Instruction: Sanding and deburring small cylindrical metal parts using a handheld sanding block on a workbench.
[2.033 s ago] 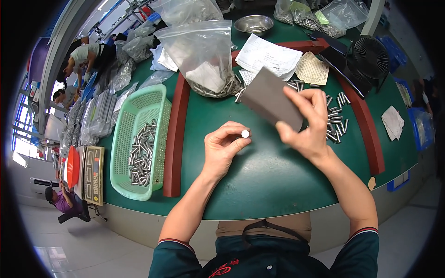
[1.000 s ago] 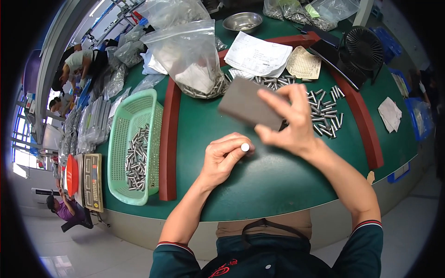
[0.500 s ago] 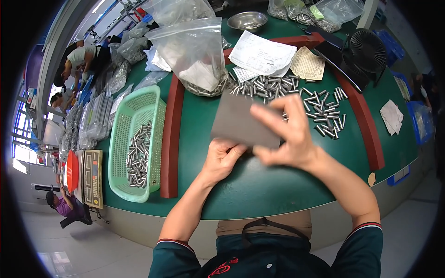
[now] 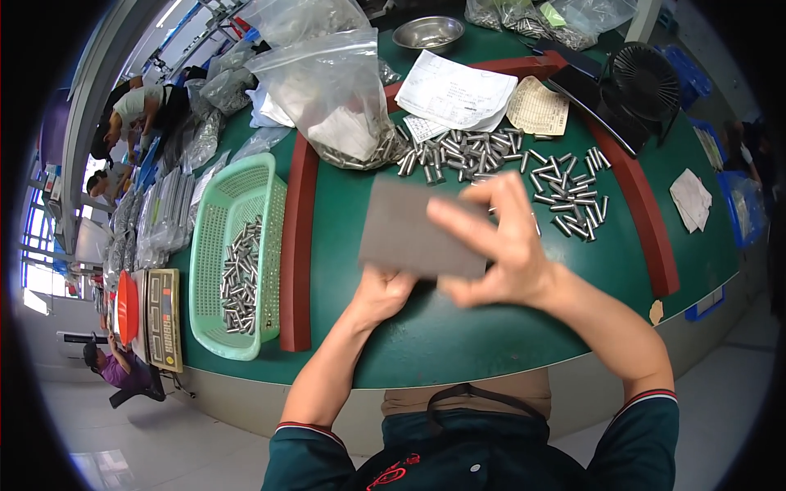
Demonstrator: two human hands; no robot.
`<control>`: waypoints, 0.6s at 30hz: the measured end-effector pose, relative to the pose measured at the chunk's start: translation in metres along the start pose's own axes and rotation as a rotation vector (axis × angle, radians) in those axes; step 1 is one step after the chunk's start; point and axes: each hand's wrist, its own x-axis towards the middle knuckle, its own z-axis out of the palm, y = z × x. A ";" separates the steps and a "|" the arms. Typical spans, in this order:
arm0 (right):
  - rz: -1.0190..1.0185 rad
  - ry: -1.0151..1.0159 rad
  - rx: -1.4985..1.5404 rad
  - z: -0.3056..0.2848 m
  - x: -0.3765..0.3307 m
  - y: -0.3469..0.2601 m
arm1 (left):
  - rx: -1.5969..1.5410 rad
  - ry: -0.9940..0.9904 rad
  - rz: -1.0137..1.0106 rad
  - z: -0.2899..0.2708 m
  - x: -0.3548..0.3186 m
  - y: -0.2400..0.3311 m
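Over the middle of the green table I hold a flat, dark grey-brown rectangular pad [image 4: 401, 229], slightly blurred by motion. Its exact kind cannot be made out. My left hand [image 4: 378, 296] is closed on its near left edge, with the fingertips hidden beneath. Around the right end is my right hand [image 4: 512, 245]: the index finger lies across the top face, the thumb is by the near edge, and the other fingers bend at the far side. Beyond the pad lie many loose short metal pins [image 4: 467, 154], with more scattered pins [image 4: 573, 192] to the right.
A green plastic basket [image 4: 274, 270] with metal pins stands left, beside a red bar [image 4: 300, 254]. Another red bar [image 4: 643, 209] runs at right. Behind are a clear bag [image 4: 327, 90], papers [image 4: 454, 90], a metal bowl [image 4: 427, 34] and a black fan [image 4: 645, 78].
The pad and both hands have shifted slightly left and toward me. The right index finger still lies over the pad. The pin piles look unchanged.
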 end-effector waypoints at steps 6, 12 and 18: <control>-0.071 0.008 0.076 0.001 0.000 -0.018 | -0.060 -0.095 -0.205 -0.008 -0.001 0.010; -0.001 0.097 -0.106 -0.005 0.005 0.005 | 0.300 -0.127 0.114 -0.008 0.013 0.008; 0.089 0.109 -0.295 -0.007 -0.001 0.041 | 0.326 -0.074 0.265 0.003 0.023 0.027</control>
